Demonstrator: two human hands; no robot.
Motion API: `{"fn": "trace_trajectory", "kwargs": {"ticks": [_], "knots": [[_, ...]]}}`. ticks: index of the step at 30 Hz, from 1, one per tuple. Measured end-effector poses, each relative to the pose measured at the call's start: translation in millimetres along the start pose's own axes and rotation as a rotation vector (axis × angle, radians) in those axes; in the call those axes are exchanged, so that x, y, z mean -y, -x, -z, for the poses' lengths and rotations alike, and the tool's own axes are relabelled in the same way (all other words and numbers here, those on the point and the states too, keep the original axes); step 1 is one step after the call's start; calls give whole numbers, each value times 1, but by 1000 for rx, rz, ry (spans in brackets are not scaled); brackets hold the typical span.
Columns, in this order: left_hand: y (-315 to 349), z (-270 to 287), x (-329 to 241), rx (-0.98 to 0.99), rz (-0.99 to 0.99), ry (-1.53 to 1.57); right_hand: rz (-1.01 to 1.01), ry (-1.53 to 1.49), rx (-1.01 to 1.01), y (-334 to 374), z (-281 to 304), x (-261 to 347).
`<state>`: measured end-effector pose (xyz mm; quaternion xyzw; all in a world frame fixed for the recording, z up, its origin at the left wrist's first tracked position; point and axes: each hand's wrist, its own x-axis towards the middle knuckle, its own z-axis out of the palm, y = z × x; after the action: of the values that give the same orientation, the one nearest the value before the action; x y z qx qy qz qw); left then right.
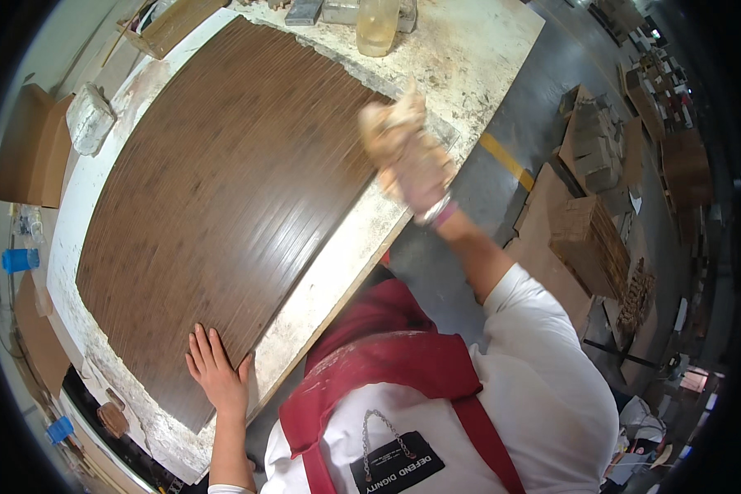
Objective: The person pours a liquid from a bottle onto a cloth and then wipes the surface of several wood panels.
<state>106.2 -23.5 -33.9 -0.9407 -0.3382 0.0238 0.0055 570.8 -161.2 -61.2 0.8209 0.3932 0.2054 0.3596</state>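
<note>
A wide brown panel (222,189) with fine grooves running along it lies flat on a white, stained worktable (350,239). Near the panel's lower edge my left hand (216,369) rests flat on its surface, fingers stretched out. At the panel's right end, my right hand (420,174) is closed around a crumpled, cream-coloured cloth (391,123). Motion smears both the cloth and that hand, so I cannot tell whether the cloth touches the panel.
At the table's far side stands a jar of yellowish liquid (377,29). A white wrapped block (90,119) sits by the left edge, a blue cup (20,260) beyond it. Cardboard boxes (589,235) stand on the floor at right.
</note>
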Motion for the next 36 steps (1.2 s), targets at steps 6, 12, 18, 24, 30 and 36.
{"fn": "trace_trajectory", "kwargs": {"ticks": [6, 12, 18, 24, 30, 36], "knots": [[-3, 2, 3, 16, -22, -1, -690, -1943, -40, -44, -63, -36], [2, -1, 4, 30, -15, 4, -311, -1874, -188, 2, -18, -7], [1, 0, 5, 35, -17, -1, -810, -2152, -59, -50, -62, -37], [0, -4, 5, -13, -26, 5, -161, -918, -341, 10, -22, 8], [4, -2, 5, 8, -20, 3, -757, -1802, 150, -41, -21, -58], [-4, 3, 4, 18, -44, -7, -381, -1252, -341, -16, -108, 21]]}}
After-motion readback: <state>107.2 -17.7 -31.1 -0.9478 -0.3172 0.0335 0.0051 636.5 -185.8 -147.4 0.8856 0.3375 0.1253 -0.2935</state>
